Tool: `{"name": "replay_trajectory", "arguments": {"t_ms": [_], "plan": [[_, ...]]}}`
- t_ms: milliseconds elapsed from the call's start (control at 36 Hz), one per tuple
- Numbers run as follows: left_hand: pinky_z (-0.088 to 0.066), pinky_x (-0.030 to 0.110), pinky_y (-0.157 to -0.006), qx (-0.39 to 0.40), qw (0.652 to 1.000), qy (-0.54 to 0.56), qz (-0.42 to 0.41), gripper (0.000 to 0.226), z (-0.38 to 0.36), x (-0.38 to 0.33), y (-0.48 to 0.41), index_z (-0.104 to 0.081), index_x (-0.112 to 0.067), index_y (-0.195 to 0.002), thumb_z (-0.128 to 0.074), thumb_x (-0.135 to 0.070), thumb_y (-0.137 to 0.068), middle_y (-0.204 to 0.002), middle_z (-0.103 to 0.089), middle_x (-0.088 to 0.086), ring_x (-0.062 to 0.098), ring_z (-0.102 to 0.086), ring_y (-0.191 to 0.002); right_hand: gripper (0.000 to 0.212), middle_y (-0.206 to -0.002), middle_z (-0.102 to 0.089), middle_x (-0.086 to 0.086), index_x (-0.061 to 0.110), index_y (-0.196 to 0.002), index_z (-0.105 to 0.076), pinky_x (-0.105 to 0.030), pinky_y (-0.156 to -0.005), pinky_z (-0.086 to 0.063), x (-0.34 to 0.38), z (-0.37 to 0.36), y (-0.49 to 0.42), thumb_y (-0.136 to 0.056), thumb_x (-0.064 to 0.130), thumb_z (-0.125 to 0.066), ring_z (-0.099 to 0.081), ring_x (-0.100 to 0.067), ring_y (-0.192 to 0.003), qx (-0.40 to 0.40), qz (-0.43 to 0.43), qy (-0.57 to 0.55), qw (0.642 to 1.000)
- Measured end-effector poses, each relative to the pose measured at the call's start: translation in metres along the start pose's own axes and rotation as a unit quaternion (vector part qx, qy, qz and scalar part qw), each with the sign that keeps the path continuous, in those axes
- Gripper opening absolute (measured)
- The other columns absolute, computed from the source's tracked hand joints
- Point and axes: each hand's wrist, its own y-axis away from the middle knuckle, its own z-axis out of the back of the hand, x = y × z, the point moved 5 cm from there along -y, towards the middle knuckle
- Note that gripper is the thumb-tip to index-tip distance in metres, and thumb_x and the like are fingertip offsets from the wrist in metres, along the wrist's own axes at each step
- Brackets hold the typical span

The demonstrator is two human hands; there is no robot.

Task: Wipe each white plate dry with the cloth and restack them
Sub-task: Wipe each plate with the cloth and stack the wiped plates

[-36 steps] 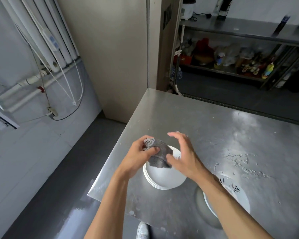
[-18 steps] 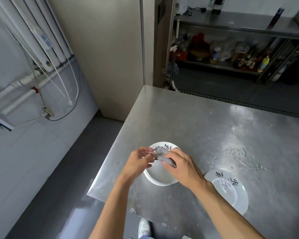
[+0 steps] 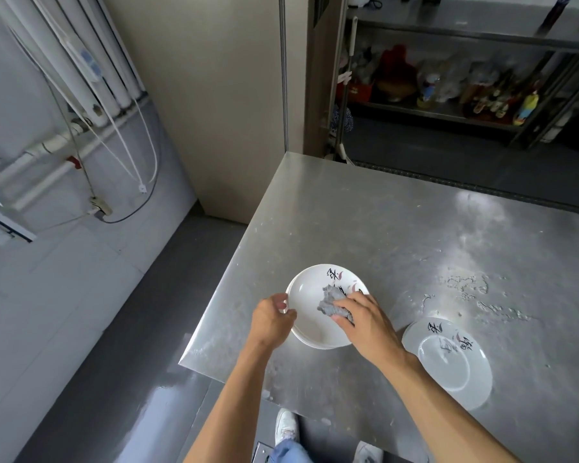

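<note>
A stack of white plates with black painted marks sits near the left front corner of the steel table. My right hand presses a crumpled grey cloth onto the top plate, its fingers curled over the cloth. My left hand grips the stack's left rim with thumb and fingers. A single white plate with the same marks lies flat to the right, beside my right forearm.
Water streaks and droplets spot the tabletop right of the stack. The table's left edge drops to a grey floor. A metal shelf rack with bottles stands across the aisle. My shoes show below the table's front edge.
Both hands held the cloth above the stack. Now my right hand has lowered the cloth onto the top plate, and my left hand has let go of it and taken the plate rim.
</note>
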Motion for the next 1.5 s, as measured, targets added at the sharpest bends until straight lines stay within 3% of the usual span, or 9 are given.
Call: {"name": "replay_trajectory", "arguments": {"t_ms": [83, 306, 500, 611, 778, 889, 1111, 1250, 1500], "plan": [[-0.054, 0.035, -0.089, -0.010, 0.997, 0.066, 0.028, 0.036, 0.000, 0.002, 0.000, -0.075, -0.011, -0.122, -0.062, -0.003, -0.089, -0.113, -0.071, 0.012, 0.033, -0.070, -0.101, 0.032, -0.118, -0.062, 0.006, 0.018, -0.126, -0.069, -0.029, -0.105, -0.041, -0.002, -0.002, 0.000, -0.096, 0.029, -0.067, -0.048, -0.017, -0.126, -0.004, -0.012, -0.037, 0.999], [-0.046, 0.022, -0.063, 0.012, 0.972, 0.217, 0.093, 0.024, -0.003, 0.003, 0.000, -0.075, 0.005, -0.104, -0.057, 0.009, -0.089, -0.081, -0.059, 0.009, 0.016, -0.051, -0.066, 0.030, -0.117, -0.062, 0.007, 0.019, -0.123, -0.070, -0.026, -0.102, -0.043, -0.009, -0.003, 0.002, -0.094, 0.028, -0.068, -0.051, -0.015, -0.122, -0.012, -0.020, -0.065, 0.998], [-0.046, 0.032, -0.073, 0.001, 0.975, 0.207, 0.081, 0.029, -0.007, 0.005, 0.000, -0.073, -0.002, -0.108, -0.059, 0.009, -0.085, -0.075, -0.061, 0.002, 0.019, -0.054, -0.068, 0.027, -0.116, -0.064, 0.007, 0.019, -0.119, -0.071, -0.030, -0.100, -0.045, -0.012, -0.003, 0.001, -0.094, 0.026, -0.069, -0.054, -0.019, -0.119, -0.016, -0.017, -0.076, 0.997], [-0.044, 0.024, -0.062, -0.016, 0.992, 0.121, 0.044, 0.030, -0.006, 0.003, 0.000, -0.076, -0.014, -0.102, -0.059, 0.000, -0.082, -0.083, -0.065, 0.001, 0.018, -0.056, -0.069, 0.026, -0.118, -0.064, 0.006, 0.019, -0.118, -0.071, -0.035, -0.100, -0.047, -0.013, -0.004, 0.000, -0.094, 0.027, -0.069, -0.054, -0.019, -0.121, -0.021, -0.017, -0.071, 0.997], [-0.047, 0.024, -0.079, -0.030, 0.998, 0.044, 0.019, 0.042, -0.004, 0.003, -0.004, -0.068, -0.015, -0.131, -0.062, -0.008, -0.091, -0.105, -0.067, 0.001, 0.018, -0.064, -0.088, 0.028, -0.122, -0.062, 0.008, 0.021, -0.121, -0.071, -0.034, -0.099, -0.048, -0.014, -0.005, 0.000, -0.095, 0.029, -0.067, -0.053, -0.017, -0.122, -0.019, -0.022, -0.068, 0.997], [-0.044, 0.014, -0.060, -0.033, 0.997, 0.060, 0.028, 0.041, -0.002, 0.001, -0.003, -0.072, -0.017, -0.127, -0.060, -0.006, -0.089, -0.105, -0.070, 0.006, 0.024, -0.065, -0.091, 0.028, -0.121, -0.063, 0.008, 0.021, -0.122, -0.070, -0.031, -0.100, -0.046, -0.016, -0.005, 0.000, -0.095, 0.029, -0.067, -0.053, -0.017, -0.121, -0.012, -0.023, -0.072, 0.997], [-0.047, 0.027, -0.067, -0.004, 0.984, 0.173, 0.045, 0.021, -0.004, -0.006, 0.000, -0.070, -0.008, -0.094, -0.058, 0.007, -0.084, -0.086, -0.070, 0.005, 0.020, -0.061, -0.074, 0.030, -0.125, -0.062, 0.010, 0.022, -0.124, -0.070, -0.031, -0.102, -0.046, -0.017, -0.003, -0.001, -0.095, 0.029, -0.067, -0.054, -0.016, -0.124, 0.005, -0.024, -0.085, 0.996], [-0.058, 0.044, -0.086, 0.043, 0.964, 0.260, 0.048, 0.028, 0.000, -0.007, 0.004, -0.066, -0.006, -0.105, -0.058, 0.005, -0.081, -0.096, -0.074, 0.009, 0.025, -0.065, -0.082, 0.029, -0.123, -0.062, 0.011, 0.022, -0.123, -0.070, -0.033, -0.102, -0.047, -0.017, -0.004, 0.000, -0.095, 0.029, -0.068, -0.054, -0.017, -0.123, -0.001, -0.025, -0.088, 0.996], [-0.063, 0.049, -0.081, 0.162, 0.913, 0.369, 0.071, 0.046, -0.003, -0.008, 0.011, -0.050, -0.015, -0.128, -0.054, 0.011, -0.090, -0.107, -0.072, 0.011, 0.028, -0.069, -0.079, 0.038, -0.117, -0.058, 0.016, 0.026, -0.127, -0.067, -0.032, -0.098, -0.050, -0.010, 0.000, 0.003, -0.091, 0.039, -0.069, -0.055, -0.012, -0.117, 0.001, -0.008, -0.086, 0.996]]}}
